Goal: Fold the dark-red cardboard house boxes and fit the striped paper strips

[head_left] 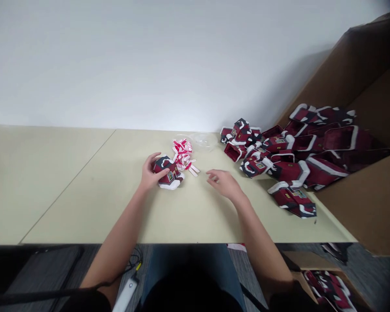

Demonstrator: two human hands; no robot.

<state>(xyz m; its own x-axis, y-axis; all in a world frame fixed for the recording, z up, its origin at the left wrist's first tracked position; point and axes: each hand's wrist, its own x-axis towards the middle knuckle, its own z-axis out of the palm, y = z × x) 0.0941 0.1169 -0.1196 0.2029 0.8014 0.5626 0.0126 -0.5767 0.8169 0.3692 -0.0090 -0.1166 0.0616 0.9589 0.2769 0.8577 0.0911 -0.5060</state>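
Observation:
My left hand [152, 172] grips a small dark red cardboard house-shaped box [168, 173] with white snow-like trim, which rests on the cream table [94, 208]. Just behind that box lies a tangle of red-and-white striped paper pieces [183, 155], touching it. A clear plastic piece [202, 141] lies at the far edge of the table. My right hand [222, 184] hovers or rests to the right with its fingers apart, holding nothing. The nearest thing to it is the striped paper, a short gap away.
A heap of similar red house boxes [287, 151] spills from a large brown cardboard carton [360, 99] at the right, across the table's right end. A white wall rises behind the table. Below the near edge, an open carton [325, 286] holds more red pieces, and a white device with cable [126, 294] lies by my left arm.

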